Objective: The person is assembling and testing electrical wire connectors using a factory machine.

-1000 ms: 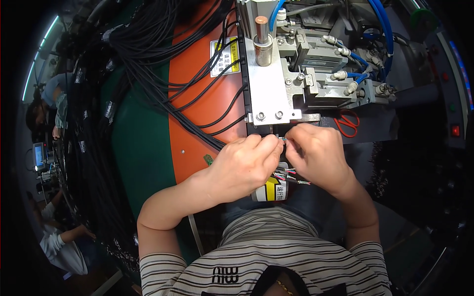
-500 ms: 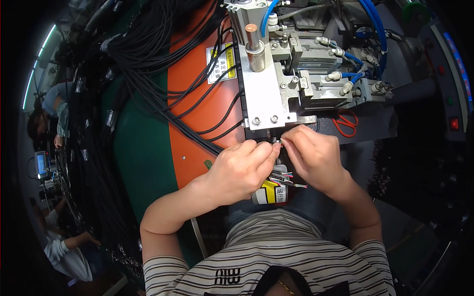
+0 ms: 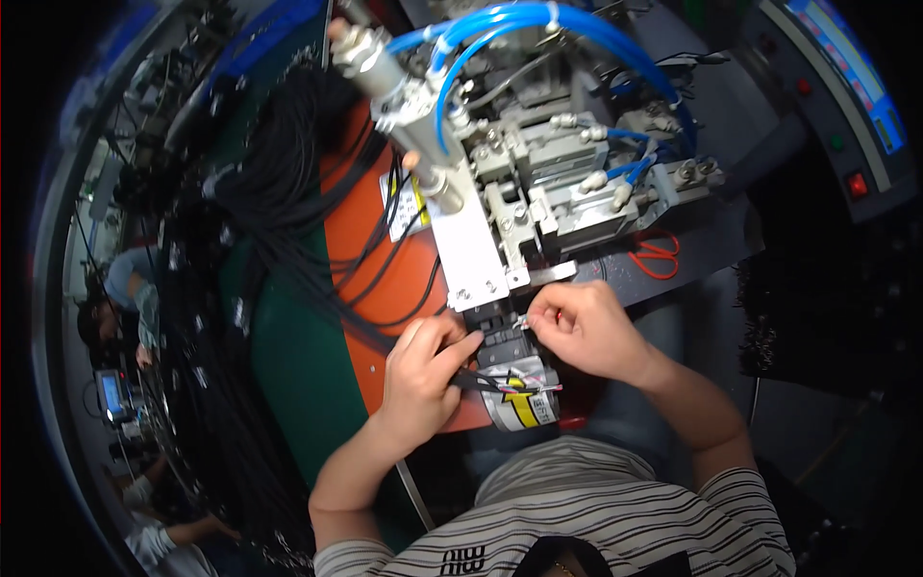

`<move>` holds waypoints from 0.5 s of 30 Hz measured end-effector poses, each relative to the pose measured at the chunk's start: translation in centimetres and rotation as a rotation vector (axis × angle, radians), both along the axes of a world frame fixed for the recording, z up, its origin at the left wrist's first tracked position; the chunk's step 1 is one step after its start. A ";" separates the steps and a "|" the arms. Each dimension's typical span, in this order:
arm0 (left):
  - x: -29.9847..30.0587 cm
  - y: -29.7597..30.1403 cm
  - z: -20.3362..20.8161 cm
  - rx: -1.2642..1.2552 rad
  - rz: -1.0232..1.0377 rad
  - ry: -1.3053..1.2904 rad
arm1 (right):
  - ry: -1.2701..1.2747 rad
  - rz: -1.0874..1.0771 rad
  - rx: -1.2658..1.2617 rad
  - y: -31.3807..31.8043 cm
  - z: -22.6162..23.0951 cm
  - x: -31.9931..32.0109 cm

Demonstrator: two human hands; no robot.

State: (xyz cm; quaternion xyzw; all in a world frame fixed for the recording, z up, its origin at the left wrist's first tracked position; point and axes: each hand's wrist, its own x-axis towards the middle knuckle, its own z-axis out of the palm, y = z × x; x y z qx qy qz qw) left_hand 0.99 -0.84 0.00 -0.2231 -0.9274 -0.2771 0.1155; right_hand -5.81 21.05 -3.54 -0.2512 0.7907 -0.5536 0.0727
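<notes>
Black cables (image 3: pixel 471 382) | likely light, springy; bared wire ends (image 3: pixel 550 388) likely fragile | grip jackets | your left hand (image 3: pixel 423 370): curled alongside, hold unclear | your right hand (image 3: pixel 588 332): pinched, contents unclear

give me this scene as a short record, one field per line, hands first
left hand: fingers beside the black fixture; dark cables jut out next to it, grip unclear
right hand: fingertips pinched at a small pale piece, too small to identify
machine: metal, with a white plate and blue tubes, beyond the hands
cable bundle: black, left of the machine
scissors: red-handled, to the right of the fixture
label: white and yellow, nearer the person than the fixture
</notes>
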 end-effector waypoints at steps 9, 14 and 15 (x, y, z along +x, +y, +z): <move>1.1 -0.1 -1.5 -0.123 0.087 0.118 | -0.066 0.203 -0.220 0.7 2.2 2.2; 0.9 0.0 0.1 0.166 -0.131 -0.019 | -0.204 0.255 -0.385 -0.3 1.1 2.1; 1.2 -0.1 -0.2 0.163 -0.092 0.001 | -0.216 0.263 -0.383 -0.2 1.1 2.3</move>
